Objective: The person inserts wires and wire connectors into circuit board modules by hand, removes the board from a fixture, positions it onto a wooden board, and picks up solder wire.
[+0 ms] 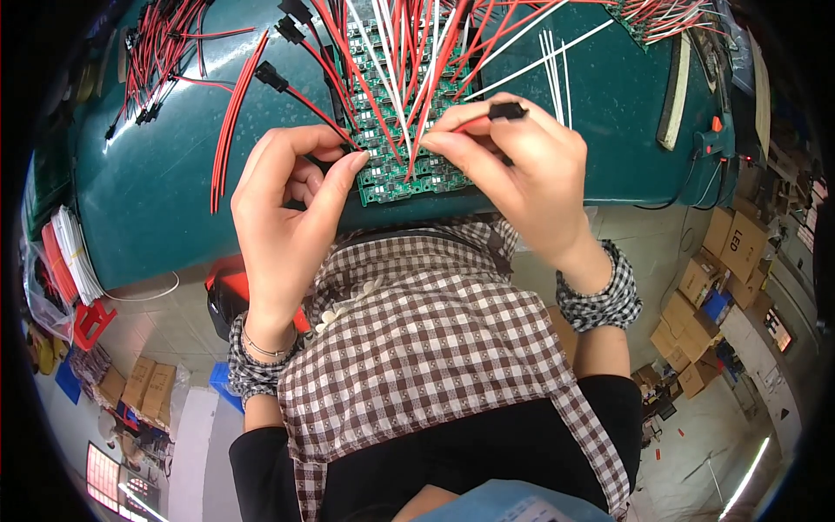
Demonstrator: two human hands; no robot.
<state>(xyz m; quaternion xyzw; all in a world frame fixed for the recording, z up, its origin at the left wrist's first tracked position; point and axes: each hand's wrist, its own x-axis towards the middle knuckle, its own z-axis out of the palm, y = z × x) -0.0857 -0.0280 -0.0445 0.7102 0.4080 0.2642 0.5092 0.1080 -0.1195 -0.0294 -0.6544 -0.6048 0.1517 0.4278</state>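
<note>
Green rectangular circuit-board panel [380,170] is lying on the dark-green tabletop [139,226], seeming light, stiff, fragile; edges are offering safest hold. Right hand [532,170] is pinching thin red wire [470,123]; left hand [283,187], fingertips nearly meeting, is showing no certain grip.

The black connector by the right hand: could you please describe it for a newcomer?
On the green table, find the circuit boards, with the right hand at their right side. The black connector overlaps that hand, the only connector doing so.
</note>
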